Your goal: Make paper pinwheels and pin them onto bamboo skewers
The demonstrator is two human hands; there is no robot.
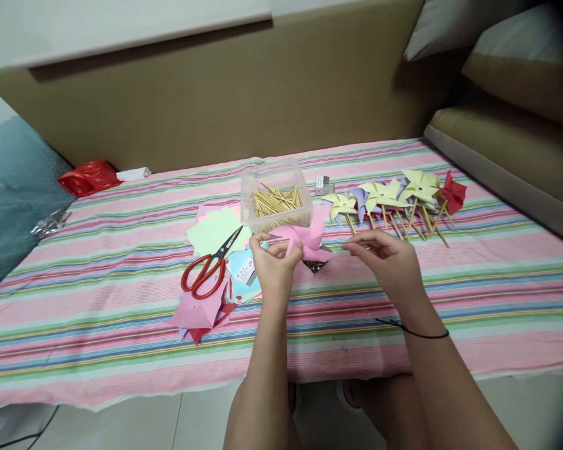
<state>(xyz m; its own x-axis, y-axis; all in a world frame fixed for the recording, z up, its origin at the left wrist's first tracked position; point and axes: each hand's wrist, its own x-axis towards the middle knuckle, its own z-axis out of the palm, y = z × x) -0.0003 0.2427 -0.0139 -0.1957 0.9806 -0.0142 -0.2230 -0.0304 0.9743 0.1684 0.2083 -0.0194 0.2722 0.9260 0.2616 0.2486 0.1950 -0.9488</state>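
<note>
My left hand (278, 262) pinches a pink paper pinwheel (312, 239) whose blades are folded toward its middle. To the right of it, my right hand (380, 250) is closed with thumb and fingertips together; whatever they hold is too small to make out. Partly covered by the pinwheel is a small dark container (314, 266) of shiny bits. Just behind my left hand stands a clear plastic box (273, 169) with many thin wooden sticks (278, 203). Scissors with red handles (202, 277) lie at the left on paper sheets (213, 230).
Finished pinwheels on sticks (383, 195) lie at the right, near a small grey box (324, 185). Cut pink and red paper pieces (201, 309) rest at the left front. A red plastic bag (91, 177) sits at the far left on the striped cloth (122, 281). Sofa cushions (520, 134) border the right.
</note>
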